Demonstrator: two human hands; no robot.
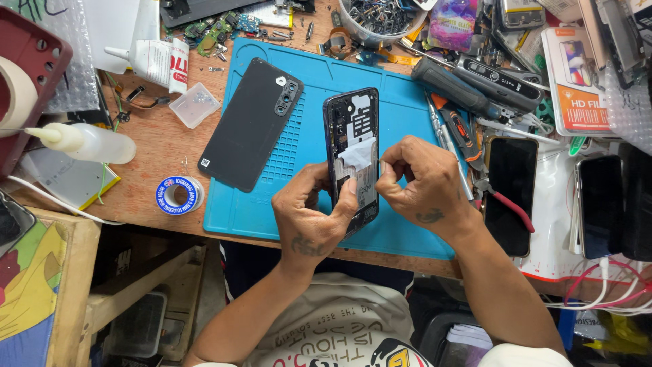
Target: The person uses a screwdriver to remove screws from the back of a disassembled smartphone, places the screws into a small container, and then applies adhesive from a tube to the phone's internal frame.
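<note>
A wooden workbench (170,160) is covered at its centre by a blue repair mat (407,224). At nine o'clock, a solder spool (178,195), a squeeze bottle (95,143) and a small clear plastic box (194,105) are laid directly on the wood.

Landmark: blue work mat (401,102)
Opened phones on it: one (353,153)
Detached back covers on it: one (252,122)
Hands over it: two, left hand (316,217), right hand (421,183)
Dark phones right of it: two (511,194) (600,204)
Solder spools left of it: one (178,195)
Squeeze bottles left of it: one (88,141)

both hands (370,197) close together, fingers curled
</note>
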